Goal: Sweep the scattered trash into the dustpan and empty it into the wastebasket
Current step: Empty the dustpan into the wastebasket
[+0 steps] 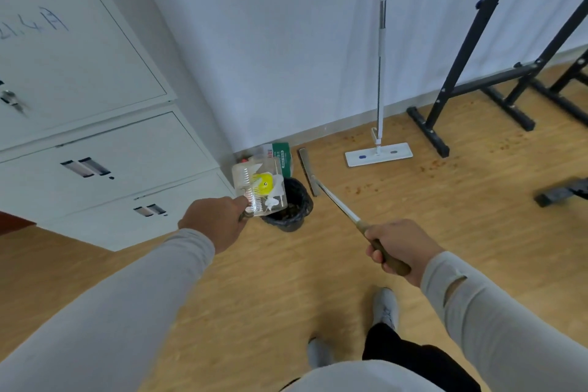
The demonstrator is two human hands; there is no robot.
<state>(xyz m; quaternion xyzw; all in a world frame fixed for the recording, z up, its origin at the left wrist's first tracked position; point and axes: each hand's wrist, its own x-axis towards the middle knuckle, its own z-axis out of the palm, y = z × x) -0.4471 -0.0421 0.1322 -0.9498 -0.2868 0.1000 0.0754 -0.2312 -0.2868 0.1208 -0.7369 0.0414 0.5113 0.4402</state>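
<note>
My left hand [216,221] grips the handle of a clear plastic dustpan [245,178], held up just left of and partly over a small black wastebasket [294,210] lined with a black bag. Inside the dustpan lie a yellow piece of trash [264,182] and white paper scraps [276,192]. My right hand [399,248] holds the brown grip of a broom [337,205] with a metal shaft. Its flat head [307,170] rests on the wooden floor just right of the wastebasket.
A grey metal cabinet [95,137] stands at the left. A green-and-white packet [281,154] leans in the corner behind the wastebasket. A white flat mop [378,154] leans on the wall. Black stand legs [445,99] are at right. Small brown crumbs [436,165] dot the floor.
</note>
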